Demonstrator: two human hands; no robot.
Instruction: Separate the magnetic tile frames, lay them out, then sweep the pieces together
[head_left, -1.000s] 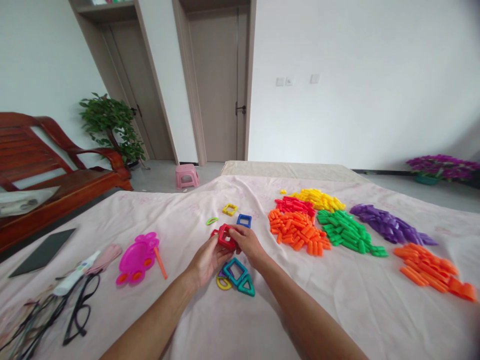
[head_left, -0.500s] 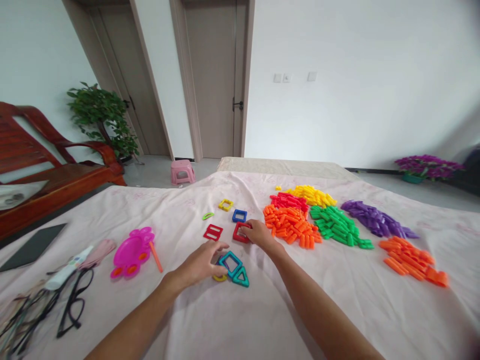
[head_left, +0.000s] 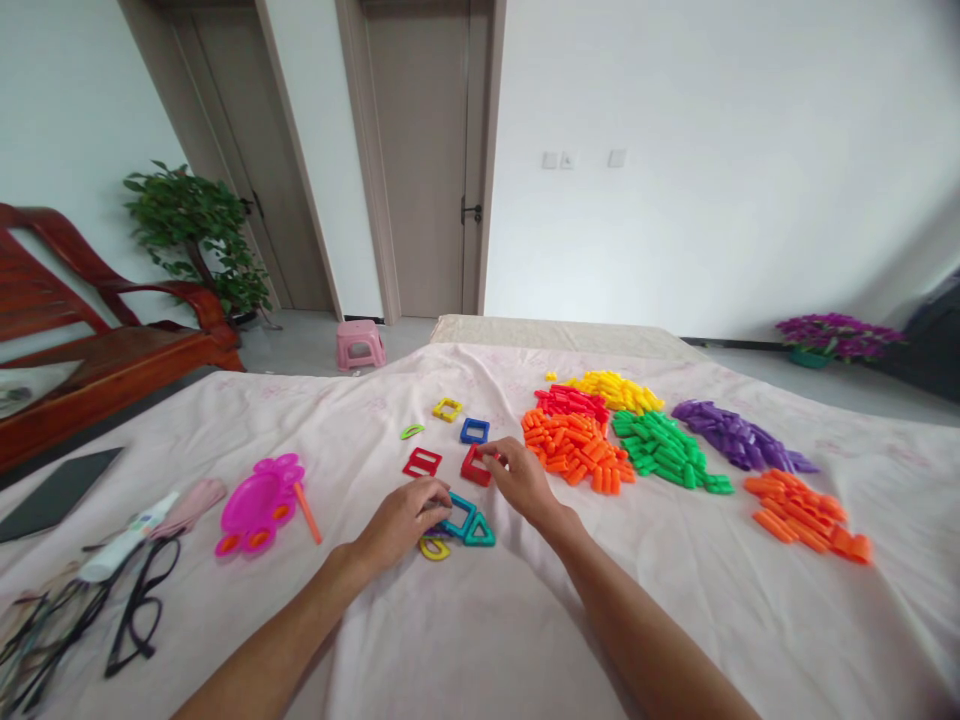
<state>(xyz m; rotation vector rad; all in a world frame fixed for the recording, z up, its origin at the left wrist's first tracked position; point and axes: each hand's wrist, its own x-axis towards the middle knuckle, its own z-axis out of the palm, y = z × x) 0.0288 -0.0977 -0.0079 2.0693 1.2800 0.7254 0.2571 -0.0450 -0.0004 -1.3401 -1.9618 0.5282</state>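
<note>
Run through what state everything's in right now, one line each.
Red square: flat on the cloth, touched by right grip
Teal square: partly covered by left grip
Blue square: flat, untouched
Green pieces: loosely heaped
Purple pieces: loosely heaped
Pink stool: upright
Central door: shut
Black glasses: lying down, whether folded unclear

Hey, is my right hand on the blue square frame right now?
No, the right hand is on the red square frame, and the blue square frame lies beyond it.
</note>
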